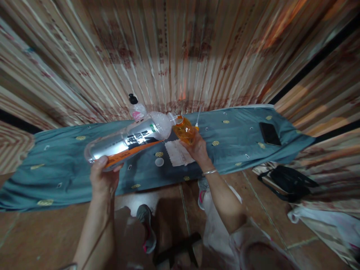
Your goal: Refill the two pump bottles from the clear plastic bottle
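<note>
My left hand (105, 174) is closed round the base of a large clear bottle (132, 140) with a silver and orange label. The bottle is tipped to the right, its neck at the mouth of a small amber bottle (184, 130). That amber bottle leans toward it, and my right hand (197, 148) grips its lower part. Whether liquid is flowing between them I cannot tell. Below the bottles, a round whitish cap or disc (159, 162) and a pale cloth (177, 153) lie on the patterned teal cover (70, 161). A pump top with a thin tube (197, 122) lies behind my right hand.
A clear bottle with a black pump (136, 107) stands behind the large bottle. A dark phone (270, 134) lies at the right on the cover. Pleated curtains (168, 56) hang close behind. A black bag (287, 182) is on the floor at the right.
</note>
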Available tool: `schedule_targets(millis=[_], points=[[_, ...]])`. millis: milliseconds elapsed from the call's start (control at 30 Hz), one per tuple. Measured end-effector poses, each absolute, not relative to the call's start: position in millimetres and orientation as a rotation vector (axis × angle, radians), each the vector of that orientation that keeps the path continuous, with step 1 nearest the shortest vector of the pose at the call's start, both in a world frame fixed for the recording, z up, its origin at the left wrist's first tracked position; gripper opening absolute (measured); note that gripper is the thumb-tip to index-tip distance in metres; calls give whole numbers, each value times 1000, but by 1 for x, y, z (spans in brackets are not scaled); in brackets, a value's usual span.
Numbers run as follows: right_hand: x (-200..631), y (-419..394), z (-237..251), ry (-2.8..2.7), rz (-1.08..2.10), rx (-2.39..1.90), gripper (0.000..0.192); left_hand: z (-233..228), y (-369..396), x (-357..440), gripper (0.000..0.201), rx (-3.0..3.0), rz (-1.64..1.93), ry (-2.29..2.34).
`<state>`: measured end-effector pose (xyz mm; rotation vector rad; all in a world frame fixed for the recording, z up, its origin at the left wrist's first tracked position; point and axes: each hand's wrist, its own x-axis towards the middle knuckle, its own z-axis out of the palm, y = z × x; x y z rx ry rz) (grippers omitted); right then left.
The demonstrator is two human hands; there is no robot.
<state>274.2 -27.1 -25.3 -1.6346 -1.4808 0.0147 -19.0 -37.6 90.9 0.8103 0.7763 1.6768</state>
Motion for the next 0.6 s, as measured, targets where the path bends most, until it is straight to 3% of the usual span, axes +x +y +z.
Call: schedule_targets(millis=[600], points=[[275,-27,-27,-1487,-7,-1616,74,88,-37,-22,75,771,1684,757]])
